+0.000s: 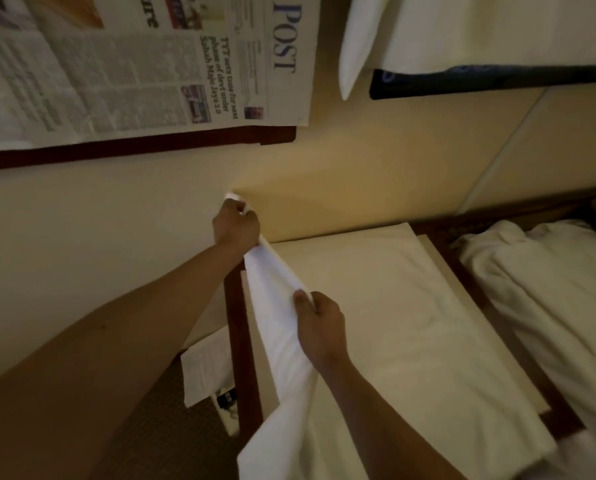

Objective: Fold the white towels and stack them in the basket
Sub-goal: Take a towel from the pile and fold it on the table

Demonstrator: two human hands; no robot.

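Cream-topped worktop (376, 306) lying under towel (282, 327) | left hand (236, 225) at 11 and right hand (319, 322) at 5 are each pinching an edge | step: stretching for a fold | next: matching corners evenly.

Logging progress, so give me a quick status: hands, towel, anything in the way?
Left hand and right hand both pinch the white towel, held stretched in the air. Not yet folded. No basket in view. Nothing blocking.
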